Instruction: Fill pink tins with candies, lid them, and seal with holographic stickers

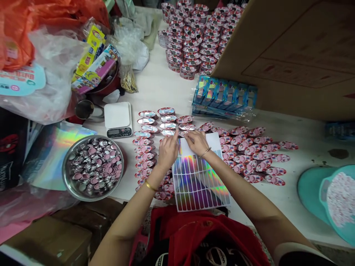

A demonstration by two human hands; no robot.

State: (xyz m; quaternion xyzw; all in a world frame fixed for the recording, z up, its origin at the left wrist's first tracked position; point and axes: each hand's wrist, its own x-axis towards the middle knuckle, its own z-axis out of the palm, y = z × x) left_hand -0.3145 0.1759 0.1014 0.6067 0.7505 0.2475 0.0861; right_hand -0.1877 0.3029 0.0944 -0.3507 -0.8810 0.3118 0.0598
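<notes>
A sheet of rainbow-shiny stickers (198,181) lies in front of me over the table's front edge, its upper strip bare white backing. My left hand (168,149) is at the sheet's upper left corner, fingers drawn together beside the small oval boxes (168,126). Over the bare backing, my right hand (196,142) has its fingers bent and pinched; whatever lies between the fingertips of either hand is too small to make out. Several oval boxes on the left have shiny silver tops. Others, such as the box (261,165) on the right, show round pink discs on top.
A steel bowl (65,173) of small pink and silver caps stands left, below a white scale (118,114). Behind are packed blue boxes (222,92), stacked oval boxes (188,70) and a big carton (291,55). A turquoise tub (310,188) is at right.
</notes>
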